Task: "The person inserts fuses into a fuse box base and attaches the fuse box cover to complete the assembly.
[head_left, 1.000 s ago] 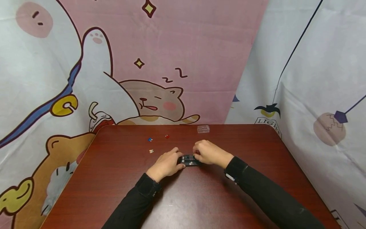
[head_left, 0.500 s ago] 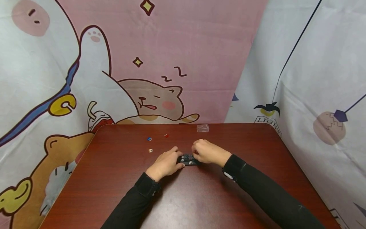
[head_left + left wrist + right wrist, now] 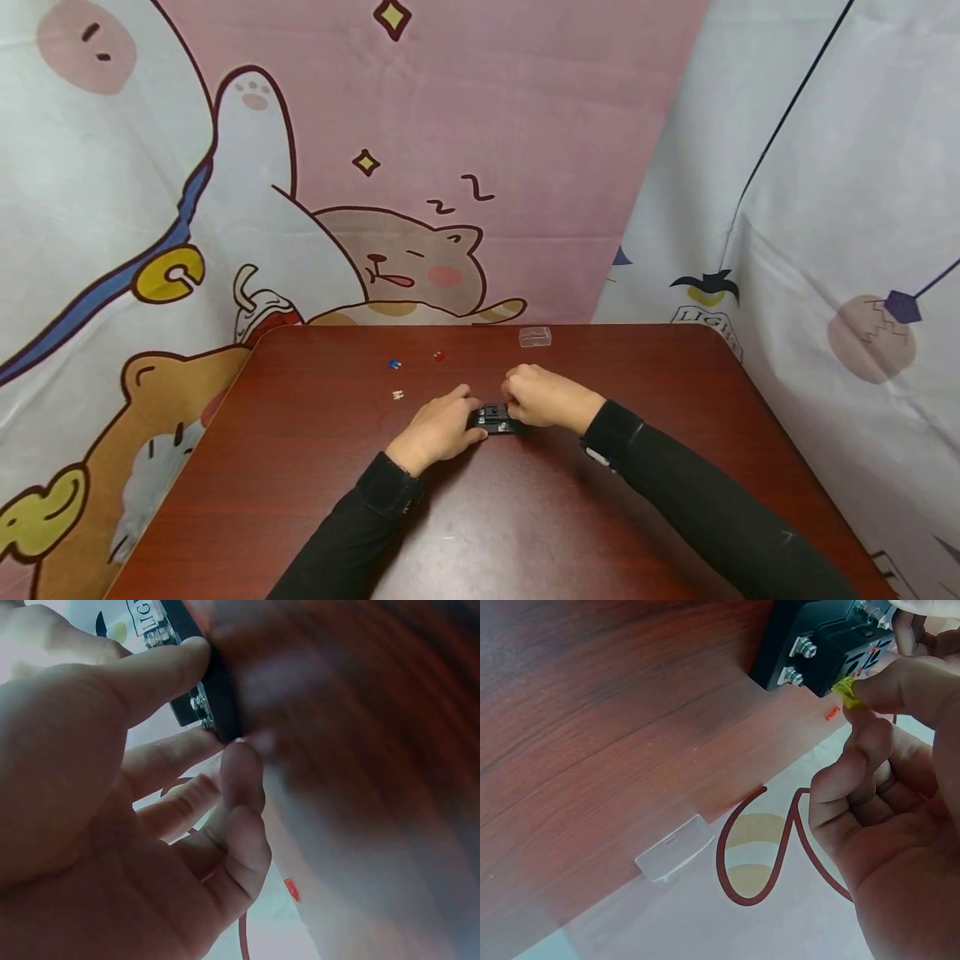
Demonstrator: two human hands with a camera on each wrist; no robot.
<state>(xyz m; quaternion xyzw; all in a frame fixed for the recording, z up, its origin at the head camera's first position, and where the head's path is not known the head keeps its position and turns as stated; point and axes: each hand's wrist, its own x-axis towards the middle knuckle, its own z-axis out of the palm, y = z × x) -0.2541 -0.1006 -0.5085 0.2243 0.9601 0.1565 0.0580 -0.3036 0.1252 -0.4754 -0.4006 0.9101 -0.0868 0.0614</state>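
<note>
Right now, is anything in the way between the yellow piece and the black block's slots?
Nothing visible is. The right hand pinches the yellow piece right at the black block; whether it sits in a slot is unclear. The left hand grips the opposite end, out of the way.

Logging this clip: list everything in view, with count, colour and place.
cartoon backdrop: 1, multicoloured, behind the table
table: 1, reddish-brown, foreground
clear plastic cover: 1, colourless, table's far edge
blue blade fuse: 1, blue, table, far left of centre
red blade fuse: 1, red, right of the blue one
pale blade fuse: 1, off-white, nearer than the blue one
fuse block: 1, black, mid-table
screw terminals: several, silver, on the fuse block
yellow blade fuse: 1, translucent yellow, in the right hand
sleeves: 2, black, both arms
left hand: 1, bare, gripping the fuse block
right hand: 1, bare, at the fuse block
</note>
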